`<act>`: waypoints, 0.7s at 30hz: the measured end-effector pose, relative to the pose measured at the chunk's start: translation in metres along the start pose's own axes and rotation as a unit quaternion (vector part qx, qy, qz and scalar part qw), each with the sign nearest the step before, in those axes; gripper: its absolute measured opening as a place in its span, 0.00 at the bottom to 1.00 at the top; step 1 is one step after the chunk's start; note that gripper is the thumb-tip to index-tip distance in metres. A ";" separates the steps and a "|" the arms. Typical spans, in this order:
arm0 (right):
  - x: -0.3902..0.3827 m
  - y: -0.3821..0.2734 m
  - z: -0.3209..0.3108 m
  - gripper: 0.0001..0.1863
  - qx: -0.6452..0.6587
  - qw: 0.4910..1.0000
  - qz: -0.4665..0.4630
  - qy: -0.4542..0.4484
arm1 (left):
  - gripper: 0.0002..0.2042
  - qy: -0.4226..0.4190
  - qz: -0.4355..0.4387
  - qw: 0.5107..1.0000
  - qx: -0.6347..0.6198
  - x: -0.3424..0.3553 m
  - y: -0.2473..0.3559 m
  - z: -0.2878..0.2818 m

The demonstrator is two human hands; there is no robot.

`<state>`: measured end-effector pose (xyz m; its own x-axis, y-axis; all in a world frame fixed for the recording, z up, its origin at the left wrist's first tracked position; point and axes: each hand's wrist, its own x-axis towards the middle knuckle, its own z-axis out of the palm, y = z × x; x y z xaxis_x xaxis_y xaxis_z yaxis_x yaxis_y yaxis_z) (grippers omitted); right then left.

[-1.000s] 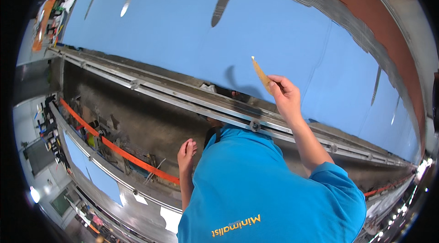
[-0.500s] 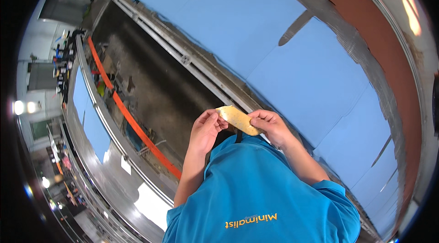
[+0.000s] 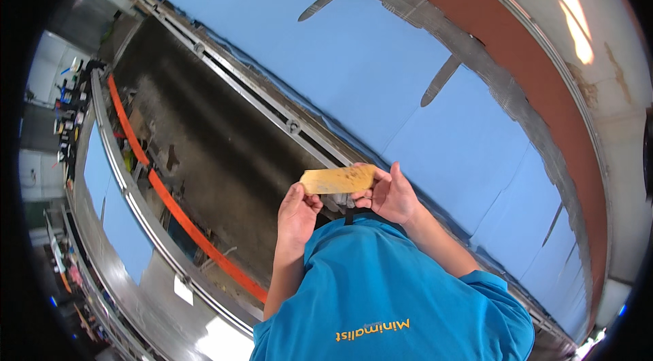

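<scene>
Blue panels [image 3: 381,69] across the upper middle of the view, bordered above by a curving grey seam and a rust-red band [image 3: 544,82] toward the upper right. Below the blue, a long metal rail [image 3: 272,113] running from upper left down toward the hands, with a dark trough [image 3: 204,157] beside it. Along the trough's far side, an orange strip [image 3: 170,201] and a polished steel edge [image 3: 122,204] curving toward the lower left; cluttered small items at the far left rim, too small to make out. Open air above the trough and in front of the blue surface, nothing else near the hands there. Close in front of the teal shirt [image 3: 381,300], a flat yellow-tan card-like piece [image 3: 338,179], held roughly level and tilted slightly up to the right, speckled with darker marks near its right half. Left hand [image 3: 298,213] curled, thumb and fingertips pinching the piece's left end from below. Right hand [image 3: 391,194] curled likewise, fingers wrapped over the right end, thumb underneath, gripping it. Both hands near each other with the piece spanning the gap between them, raised just above the chest and over the near edge of the rail. Forearms rising from the lower edge, the right one angled in from the lower right.
</scene>
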<state>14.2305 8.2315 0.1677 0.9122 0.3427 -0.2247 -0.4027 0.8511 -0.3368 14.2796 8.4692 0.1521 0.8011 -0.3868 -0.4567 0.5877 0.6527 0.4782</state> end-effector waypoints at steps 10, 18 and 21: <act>0.146 0.102 0.076 0.11 -0.069 0.986 0.010 0.154 | 0.09 -0.006 -0.027 0.998 0.051 0.029 0.117 -0.060; 0.214 0.127 0.104 0.17 0.046 0.988 -0.008 0.149 | 0.12 0.026 -0.050 0.998 -0.022 0.039 0.172 -0.121; 0.232 0.140 0.099 0.14 -0.040 0.987 -0.015 0.155 | 0.13 0.042 -0.069 0.996 -0.028 0.052 0.181 -0.115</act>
<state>14.3935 8.4691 0.1588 0.8621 0.1686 -0.4779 -0.3914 0.8205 -0.4166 14.4148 8.6418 0.1284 0.7000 -0.4201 -0.5775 0.6819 0.6335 0.3657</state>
